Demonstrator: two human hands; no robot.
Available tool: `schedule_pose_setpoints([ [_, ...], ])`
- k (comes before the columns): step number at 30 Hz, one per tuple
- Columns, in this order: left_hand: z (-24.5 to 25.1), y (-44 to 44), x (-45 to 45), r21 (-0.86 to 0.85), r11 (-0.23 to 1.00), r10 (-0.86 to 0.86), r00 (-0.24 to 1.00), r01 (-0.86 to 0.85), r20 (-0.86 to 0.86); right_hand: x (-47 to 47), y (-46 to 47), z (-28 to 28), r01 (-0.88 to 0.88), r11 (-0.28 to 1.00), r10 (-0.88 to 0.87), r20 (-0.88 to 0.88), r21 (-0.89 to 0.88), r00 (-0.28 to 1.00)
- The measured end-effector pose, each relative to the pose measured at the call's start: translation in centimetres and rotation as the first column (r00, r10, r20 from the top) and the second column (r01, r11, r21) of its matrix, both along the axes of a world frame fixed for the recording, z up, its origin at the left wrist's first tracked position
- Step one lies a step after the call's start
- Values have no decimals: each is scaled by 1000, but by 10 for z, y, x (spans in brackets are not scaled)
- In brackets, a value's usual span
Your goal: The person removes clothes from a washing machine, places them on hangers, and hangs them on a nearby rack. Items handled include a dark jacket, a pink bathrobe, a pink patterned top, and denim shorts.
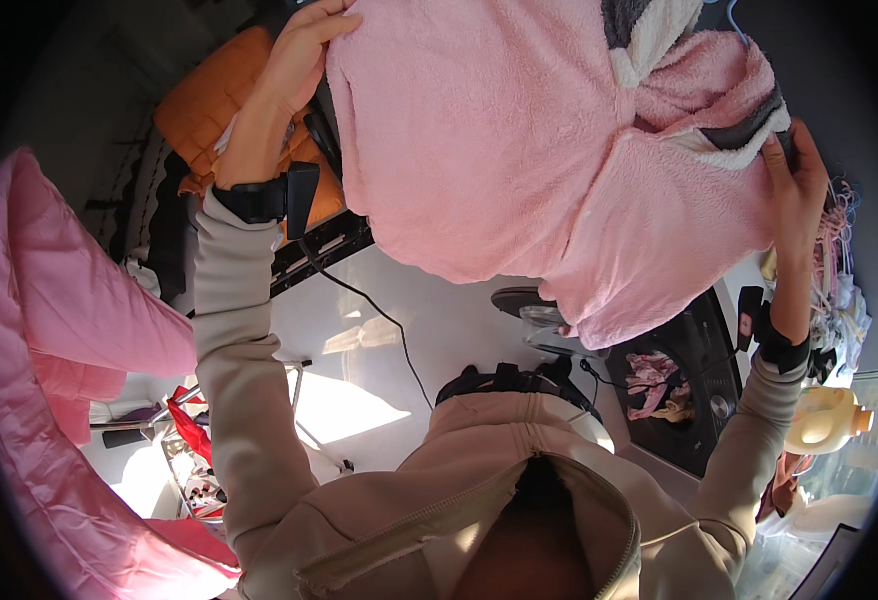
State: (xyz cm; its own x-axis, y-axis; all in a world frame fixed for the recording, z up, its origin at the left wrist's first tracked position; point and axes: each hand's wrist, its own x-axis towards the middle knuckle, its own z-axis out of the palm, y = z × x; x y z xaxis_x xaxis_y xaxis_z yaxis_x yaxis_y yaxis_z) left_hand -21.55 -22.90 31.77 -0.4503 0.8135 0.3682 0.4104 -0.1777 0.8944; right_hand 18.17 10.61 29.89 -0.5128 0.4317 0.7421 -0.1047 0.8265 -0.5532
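A pink fleece garment (484, 142) with dark grey and white trim is spread out between my raised hands. At the upper left, my left hand (300, 64) pinches its edge between thumb and fingers. On the other side, my right hand (799, 180) grips it by the white and grey trim (746, 135). A light blue hanger hook (737, 21) shows above the garment's right part; the rest of that hanger is hidden. The garment's lower edge hangs free above the floor.
A black front-loading washing machine (716, 345) has its round door (536, 315) swung open, with clothes (649, 382) inside. Pink quilted fabric (71, 315) hangs at left; an orange quilted item (213, 97) lies beyond. Hangers (836, 232) and a yellowish jug (821, 420) are at right.
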Motion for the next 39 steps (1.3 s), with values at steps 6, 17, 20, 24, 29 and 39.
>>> schedule_pose_setpoints([
  [6, -24, 2, 26, -58, 989, 151, 924, -139, 353, -11, 9, 22, -36, 974, 15, 99, 222, 995],
  [17, 20, 15, 12, 419, 889, 118, 977, -184, 179, -14, -46, 29, -249, 965, 230, 191, 79, 954],
  [20, 49, 17, 38, 372, 899, 335, 910, -231, -244, -18, -55, 29, -143, 966, 99, 201, 215, 975],
  [24, 10, 54, 79, -24, 996, 65, 896, -85, -439, -26, -65, 29, -170, 979, 158, 105, 115, 982],
  [29, -46, 82, 81, 71, 996, 83, 815, -52, -574, -20, -35, 35, -474, 867, 496, 179, -152, 850],
  [39, 15, 52, 43, 358, 869, 495, 621, -343, -607, 6, 9, -111, -224, 190, 681, -36, -956, 731],
])
